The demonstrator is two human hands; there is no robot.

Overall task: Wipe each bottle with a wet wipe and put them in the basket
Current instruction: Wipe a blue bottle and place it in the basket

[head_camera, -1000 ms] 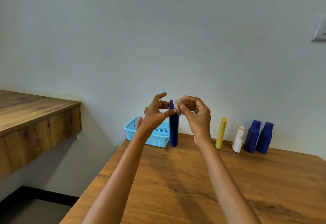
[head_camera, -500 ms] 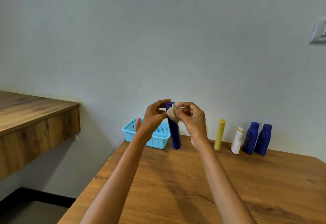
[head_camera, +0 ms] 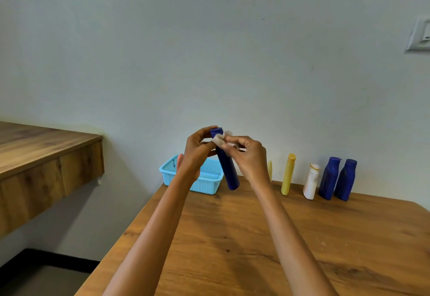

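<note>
Smooth blue tube (head_camera: 226, 168) – slim cylinder, held above wood-grain table (head_camera: 290, 249), tilted, top toward 11 o'clock, base toward 5. Left grip (head_camera: 197, 149) curled round its upper end; right grip (head_camera: 250, 156) pinching crumpled white wipe (head_camera: 218, 137) against its cap. Perforated plastic basket (head_camera: 173, 175) behind, at 9 o'clock of tube – yellow bottle (head_camera: 288, 174) at 3.

Dark blue tube (head_camera: 226, 170), whitish wipe (head_camera: 218, 137), light blue perforated basket (head_camera: 204, 180), yellow bottle (head_camera: 288, 174), wood-grain table (head_camera: 256, 237)
</note>
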